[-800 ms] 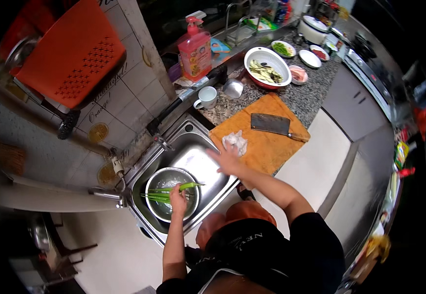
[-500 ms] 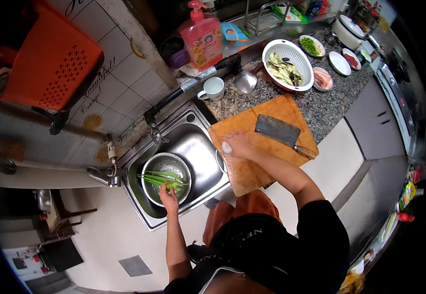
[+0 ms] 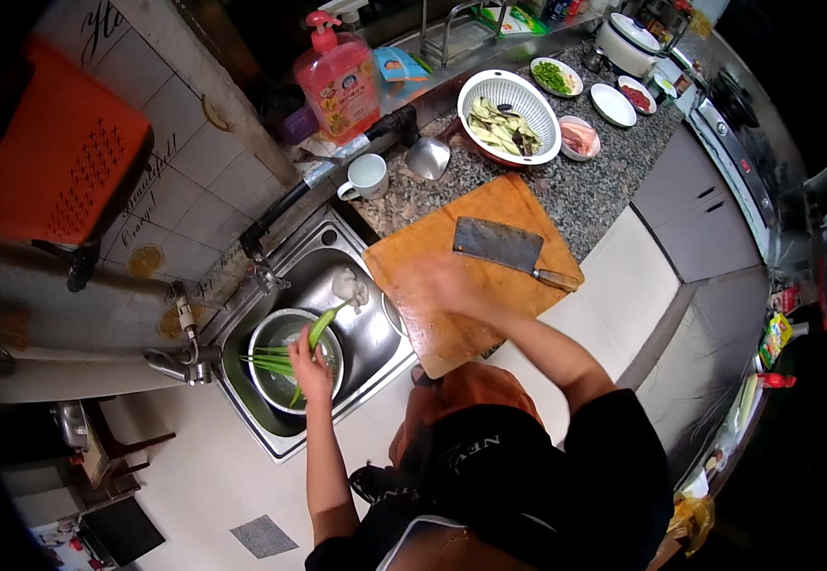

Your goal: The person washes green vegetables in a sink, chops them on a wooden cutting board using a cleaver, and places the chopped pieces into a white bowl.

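My left hand (image 3: 311, 369) is closed around a long green pepper (image 3: 322, 326), held up over the steel bowl (image 3: 338, 373) in the sink. More long, thin green vegetables (image 3: 269, 361) lie across that bowl, partly behind my fingers. My right hand (image 3: 444, 284) is over the wooden cutting board (image 3: 451, 335), its fingers smeared by motion. A cleaver (image 3: 499, 244) rests flat on the board, just beyond that hand. In the sink basin (image 3: 369, 341), near the pepper's tip, is a crumpled whitish wad (image 3: 350, 287), its kind unclear.
A white mug (image 3: 366, 177), a metal spatula (image 3: 428, 158) and a white colander (image 3: 548, 133) of cut eggplant stand behind the board. Several small dishes, including a bowl of meat (image 3: 580, 139), sit further right. The faucet (image 3: 185, 362) is at the sink's left; a pink pump bottle (image 3: 339, 88) stands behind.
The whitish wad has left my right hand and is now in the sink. My left hand has raised a green pepper from the bowl. The whole view has shifted.
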